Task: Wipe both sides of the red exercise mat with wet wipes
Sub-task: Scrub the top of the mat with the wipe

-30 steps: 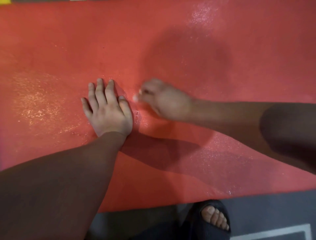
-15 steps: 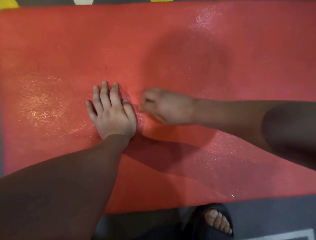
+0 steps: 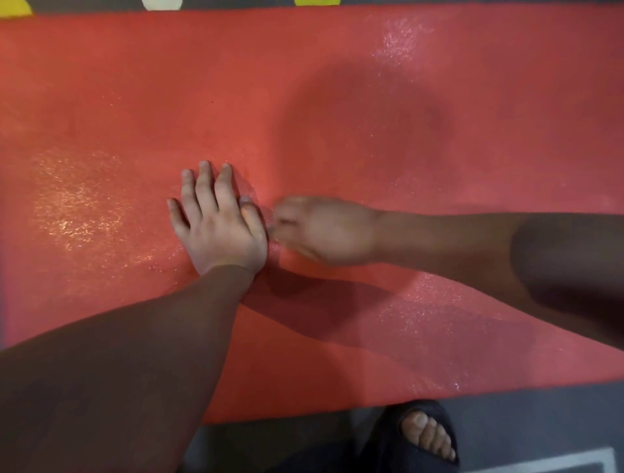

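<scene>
left hand (image 3: 219, 224): mine, flat, fingers straight and a bit spread, palm pressing the mat down, mid-view.
right hand (image 3: 326, 233): just beside left hand's thumb side, motion-blurred, fingers curled in. Cannot tell if it pinches a wipe; none visible.
red mat (image 3: 337, 87): flat on floor under both hands, fills most of view, runs out of frame on right.
wet sheen (image 3: 77, 209): glistening patch left of left hand; more up at far right and down near right forearm.
progress: my guess is this face is partly wiped, going by the scattered sheen. Dull stretches between patches probably still to do.
left to do: rest of this face, then flip; underside not visible, state unknown.
near edge: runs slanted just ahead of my foot (image 3: 427, 435) in a dark slipper (image 3: 388, 439) on grey floor (image 3: 540, 425).
far edge: at top of view, coloured shapes (image 3: 162, 3) beyond.
room: open mat on all sides of both hands, most of it toward far edge. Only obstruction is my own crossing forearms.
</scene>
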The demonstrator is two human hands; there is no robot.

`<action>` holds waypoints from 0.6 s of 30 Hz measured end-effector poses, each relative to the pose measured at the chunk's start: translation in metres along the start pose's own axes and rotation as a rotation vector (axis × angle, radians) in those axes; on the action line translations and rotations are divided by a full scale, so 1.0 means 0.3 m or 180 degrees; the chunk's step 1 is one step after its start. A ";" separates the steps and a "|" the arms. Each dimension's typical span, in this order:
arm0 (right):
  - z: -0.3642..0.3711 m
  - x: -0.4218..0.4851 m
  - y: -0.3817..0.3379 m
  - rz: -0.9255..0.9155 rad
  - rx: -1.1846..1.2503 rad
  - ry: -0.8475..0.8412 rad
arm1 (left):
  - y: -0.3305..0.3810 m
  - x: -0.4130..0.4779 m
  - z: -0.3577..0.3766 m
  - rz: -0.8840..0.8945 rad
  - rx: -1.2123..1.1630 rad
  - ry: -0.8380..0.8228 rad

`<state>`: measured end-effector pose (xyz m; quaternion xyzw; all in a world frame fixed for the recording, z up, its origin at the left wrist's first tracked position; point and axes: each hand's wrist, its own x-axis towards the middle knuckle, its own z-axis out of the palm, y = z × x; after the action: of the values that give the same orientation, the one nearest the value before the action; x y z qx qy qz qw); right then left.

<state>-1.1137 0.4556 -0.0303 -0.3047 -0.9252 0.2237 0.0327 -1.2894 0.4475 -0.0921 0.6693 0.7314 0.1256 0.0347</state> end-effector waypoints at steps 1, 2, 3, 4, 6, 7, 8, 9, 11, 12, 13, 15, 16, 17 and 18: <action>0.003 -0.028 -0.009 -0.0220 0.0044 -0.0083 | 0.000 0.000 0.000 0.0018 0.0022 0.0006; 0.001 -0.047 -0.005 -0.0373 0.0010 -0.0101 | 0.001 0.000 0.001 0.0029 0.0032 0.0013; -0.003 -0.056 0.010 -0.0476 -0.0125 -0.0092 | 0.000 0.001 0.002 0.0032 0.0029 0.0019; -0.010 -0.057 0.029 -0.0516 -0.0291 -0.0064 | 0.000 0.001 0.003 0.0031 0.0022 0.0025; -0.024 -0.043 0.090 -0.0254 -0.0492 0.0145 | -0.001 0.002 0.005 0.0023 0.0026 0.0041; -0.038 -0.033 0.131 0.0012 -0.0507 0.0358 | -0.001 0.001 0.005 0.0018 0.0027 0.0046; -0.054 -0.024 0.176 0.0321 -0.0480 0.0590 | 0.000 0.000 0.005 0.0017 0.0023 0.0050; -0.072 -0.019 0.222 0.0651 -0.0459 0.0784 | 0.001 -0.001 0.005 0.0020 0.0018 0.0052; -0.089 -0.024 0.278 0.1191 -0.0385 0.0976 | 0.002 -0.001 0.005 0.0023 0.0012 0.0042; -0.083 -0.032 0.280 0.1301 -0.0335 0.0983 | 0.001 0.000 0.005 0.0020 0.0008 0.0039; -0.070 -0.043 0.263 0.1272 -0.0305 0.0977 | 0.001 0.001 0.005 0.0015 0.0004 0.0041; -0.040 -0.088 0.181 0.0945 -0.0140 0.0786 | 0.000 0.002 0.003 0.0000 -0.0004 0.0050; -0.023 -0.122 0.134 0.0711 -0.0062 0.0632 | 0.001 0.001 0.002 -0.0007 -0.0013 0.0049; -0.018 -0.151 0.097 0.0507 -0.0055 0.0504 | 0.003 0.000 0.001 -0.0008 -0.0021 0.0048; -0.024 -0.175 0.091 0.0372 -0.0071 0.0412 | 0.005 0.000 0.002 -0.0005 -0.0018 0.0045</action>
<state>-1.0547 0.4477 -0.0317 -0.3724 -0.9042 0.1948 0.0760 -1.2878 0.4476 -0.0923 0.6678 0.7318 0.1324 0.0316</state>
